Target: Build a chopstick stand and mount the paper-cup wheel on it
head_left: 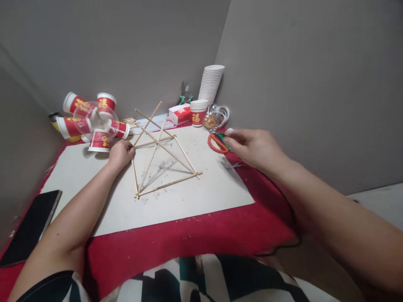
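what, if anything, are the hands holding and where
The left hand pinches the stick frame at its far left corner. The right hand is at the scissors handles; whether it grips isn't clear.

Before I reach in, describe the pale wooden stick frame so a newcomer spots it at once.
On the red tabletop, find the large white rectangular board. The pale wooden stick frame stands on it, with the left hand at its far left corner. Unlike the red-and-white paper cup cluster to its left, it has a four-sided base of thin sticks with others crossing above.
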`<action>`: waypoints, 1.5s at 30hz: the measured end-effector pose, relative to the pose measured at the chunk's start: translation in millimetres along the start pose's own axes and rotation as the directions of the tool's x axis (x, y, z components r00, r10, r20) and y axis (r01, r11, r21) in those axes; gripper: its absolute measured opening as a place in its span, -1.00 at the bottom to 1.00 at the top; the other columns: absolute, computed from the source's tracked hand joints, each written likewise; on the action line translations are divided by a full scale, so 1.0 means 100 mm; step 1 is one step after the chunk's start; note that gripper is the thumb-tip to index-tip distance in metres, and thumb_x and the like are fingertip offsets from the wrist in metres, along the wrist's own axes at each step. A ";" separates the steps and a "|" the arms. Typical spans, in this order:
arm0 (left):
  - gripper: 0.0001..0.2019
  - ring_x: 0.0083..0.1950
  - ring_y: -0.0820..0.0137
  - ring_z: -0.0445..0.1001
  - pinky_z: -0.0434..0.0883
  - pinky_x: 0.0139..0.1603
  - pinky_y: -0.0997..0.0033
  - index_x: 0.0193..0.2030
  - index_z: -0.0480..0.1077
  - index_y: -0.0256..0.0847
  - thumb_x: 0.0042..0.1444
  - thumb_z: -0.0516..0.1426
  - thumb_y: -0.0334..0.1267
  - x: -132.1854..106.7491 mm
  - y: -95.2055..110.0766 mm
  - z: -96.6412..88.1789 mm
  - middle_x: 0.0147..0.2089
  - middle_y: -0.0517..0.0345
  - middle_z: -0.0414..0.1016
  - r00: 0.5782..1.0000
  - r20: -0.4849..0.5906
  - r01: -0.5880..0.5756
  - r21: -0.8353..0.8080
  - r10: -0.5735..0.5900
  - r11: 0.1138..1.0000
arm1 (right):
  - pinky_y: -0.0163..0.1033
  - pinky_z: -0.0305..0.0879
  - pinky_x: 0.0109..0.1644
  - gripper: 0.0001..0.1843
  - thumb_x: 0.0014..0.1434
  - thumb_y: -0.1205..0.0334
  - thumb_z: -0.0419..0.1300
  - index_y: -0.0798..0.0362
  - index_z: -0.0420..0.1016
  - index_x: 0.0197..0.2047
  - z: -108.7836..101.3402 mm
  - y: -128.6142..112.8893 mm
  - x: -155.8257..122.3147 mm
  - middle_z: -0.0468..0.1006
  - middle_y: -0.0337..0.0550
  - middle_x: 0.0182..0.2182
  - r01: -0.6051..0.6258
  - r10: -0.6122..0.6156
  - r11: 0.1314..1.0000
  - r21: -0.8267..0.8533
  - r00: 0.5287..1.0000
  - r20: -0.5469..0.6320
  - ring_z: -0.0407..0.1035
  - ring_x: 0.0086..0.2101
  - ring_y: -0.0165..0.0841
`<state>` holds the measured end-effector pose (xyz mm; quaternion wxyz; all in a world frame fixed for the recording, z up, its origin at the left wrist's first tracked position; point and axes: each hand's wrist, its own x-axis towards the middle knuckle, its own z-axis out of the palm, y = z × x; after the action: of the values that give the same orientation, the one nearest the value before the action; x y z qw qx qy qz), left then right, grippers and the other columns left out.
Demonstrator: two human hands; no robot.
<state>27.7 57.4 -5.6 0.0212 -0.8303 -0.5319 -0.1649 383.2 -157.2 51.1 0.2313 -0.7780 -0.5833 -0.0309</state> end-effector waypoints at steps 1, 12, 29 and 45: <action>-0.72 -0.13 0.14 0.55 0.40 -0.15 0.29 -0.18 0.62 -0.25 0.16 0.10 -0.21 0.00 0.00 0.00 -0.12 -0.11 0.63 1.000 0.000 0.006 -0.005 -0.006 1.000 | -0.17 0.40 -0.06 -0.69 0.34 0.15 0.11 0.02 0.69 -0.08 0.10 -0.13 0.09 0.72 -0.03 -0.15 0.063 -0.065 0.996 0.069 0.998 0.027 0.58 -0.15 -0.19; -0.80 -0.21 0.24 0.54 0.37 -0.22 0.34 -0.23 0.60 -0.23 0.21 0.13 -0.27 -0.09 0.01 -0.01 -0.17 -0.03 0.61 1.000 -0.001 0.020 -0.041 -0.020 0.999 | -0.20 0.39 0.08 -0.52 0.26 0.23 0.25 0.08 0.57 0.23 1.15 -1.00 1.11 0.63 0.11 0.11 0.204 -0.202 0.979 0.023 0.939 0.277 0.53 0.05 -0.13; -0.79 -0.22 0.24 0.49 0.36 -0.18 0.32 -0.17 0.60 -0.26 0.18 0.14 -0.27 -0.03 0.02 0.03 -0.20 -0.02 0.58 1.000 0.010 0.001 -0.022 -0.001 1.000 | -0.20 0.37 -0.05 -0.64 0.31 0.10 0.17 0.02 0.70 0.04 1.16 -0.88 1.16 0.68 0.02 0.00 0.205 -0.194 0.979 -0.007 0.933 0.304 0.53 0.00 -0.10; -0.71 -0.24 0.25 0.47 0.34 -0.20 0.33 -0.10 0.63 -0.25 0.16 0.14 -0.21 -0.04 0.03 0.01 -0.20 0.00 0.56 0.999 0.016 -0.036 -0.083 0.038 0.996 | -0.14 0.37 -0.07 -0.65 0.31 0.04 0.20 0.05 0.71 -0.03 0.88 -0.95 1.03 0.67 0.12 -0.08 0.288 -0.216 0.945 -0.152 0.903 0.371 0.53 -0.07 -0.06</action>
<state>29.0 53.3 -7.4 -0.0146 -0.8416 -0.5093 -0.1791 308.4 -10.1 36.5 0.0372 -0.7082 -0.7048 0.0185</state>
